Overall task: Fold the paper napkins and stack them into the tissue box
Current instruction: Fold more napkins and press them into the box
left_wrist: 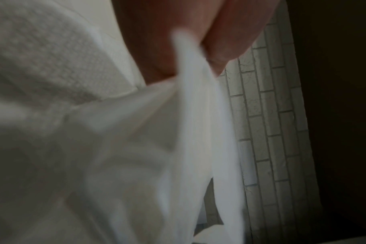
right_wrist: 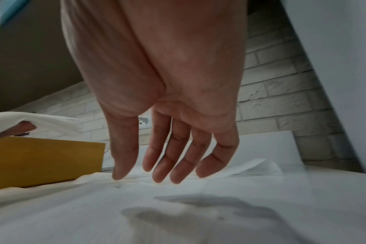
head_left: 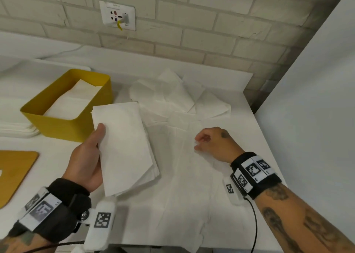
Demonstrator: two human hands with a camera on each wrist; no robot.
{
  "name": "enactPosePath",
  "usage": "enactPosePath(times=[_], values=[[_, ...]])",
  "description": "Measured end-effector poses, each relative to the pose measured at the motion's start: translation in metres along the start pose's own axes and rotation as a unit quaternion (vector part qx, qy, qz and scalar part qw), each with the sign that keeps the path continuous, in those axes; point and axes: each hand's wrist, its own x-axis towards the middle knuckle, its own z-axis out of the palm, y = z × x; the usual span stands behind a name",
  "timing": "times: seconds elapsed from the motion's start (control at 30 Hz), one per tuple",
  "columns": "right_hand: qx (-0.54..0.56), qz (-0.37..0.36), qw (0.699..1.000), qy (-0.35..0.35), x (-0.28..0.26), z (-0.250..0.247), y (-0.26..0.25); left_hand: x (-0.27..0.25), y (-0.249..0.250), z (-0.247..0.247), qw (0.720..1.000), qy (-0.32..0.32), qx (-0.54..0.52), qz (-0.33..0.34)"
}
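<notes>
My left hand [head_left: 90,156] grips a folded stack of white napkins [head_left: 124,145] by its left edge, thumb on top, lifted just right of the yellow tissue box [head_left: 57,125]. The box holds folded napkins [head_left: 76,100] inside. In the left wrist view the held napkins [left_wrist: 178,148] fill the frame, blurred. My right hand [head_left: 213,143] hovers, fingers relaxed and empty, over an unfolded napkin [head_left: 188,185] spread flat on the table; the right wrist view shows the right hand [right_wrist: 165,171] just above the unfolded napkin [right_wrist: 178,214]. Loose napkins [head_left: 182,97] lie further back.
A wooden board [head_left: 15,172] lies at the left edge. White trays [head_left: 17,125] are stacked behind the box. A brick wall with a socket [head_left: 119,16] stands at the back, a white panel [head_left: 317,99] on the right. The table's front edge [head_left: 221,249] is close.
</notes>
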Motion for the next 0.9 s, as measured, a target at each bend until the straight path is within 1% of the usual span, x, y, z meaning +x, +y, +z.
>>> enactPosePath(times=[0.07, 0.17, 0.23, 0.27, 0.43, 0.53, 0.6, 0.73, 0.8, 0.87, 0.9], values=[[-0.022, -0.006, 0.999, -0.031, 0.009, 0.006, -0.013, -0.002, -0.001, 0.001, 1.0, 0.002, -0.004, -0.003], [-0.114, 0.024, 0.99, -0.082, 0.019, 0.014, -0.022, -0.006, -0.002, 0.001, 1.0, -0.001, -0.012, -0.006], [-0.157, 0.035, 0.982, -0.096, 0.021, 0.017, -0.025, -0.009, -0.001, -0.002, 1.0, -0.001, -0.019, -0.004], [-0.157, 0.038, 0.982, -0.097, 0.022, 0.018, -0.026, -0.01, 0.0, -0.004, 1.0, 0.0, -0.021, -0.004], [-0.119, 0.037, 0.987, -0.104, 0.026, 0.018, -0.021, -0.013, 0.001, -0.015, 0.999, 0.013, -0.027, -0.011], [-0.091, 0.01, 0.993, -0.081, 0.026, 0.019, -0.02, -0.013, 0.002, -0.017, 0.999, 0.01, -0.029, -0.016], [-0.068, 0.001, 0.994, -0.085, 0.025, 0.015, -0.017, -0.013, 0.002, -0.017, 1.0, 0.007, -0.027, -0.014], [-0.013, -0.029, 0.994, -0.105, 0.017, -0.007, -0.012, -0.01, 0.003, -0.015, 1.0, 0.003, -0.019, -0.001], [0.051, -0.043, 0.992, -0.109, 0.007, -0.022, -0.014, -0.009, 0.006, -0.011, 1.0, -0.004, -0.011, 0.011], [0.109, -0.065, 0.986, -0.107, -0.003, -0.038, -0.018, -0.009, 0.01, -0.005, 0.999, -0.015, 0.006, 0.028], [0.11, -0.085, 0.985, -0.098, -0.008, -0.047, -0.022, -0.01, 0.012, -0.001, 0.999, -0.026, 0.015, 0.038]])
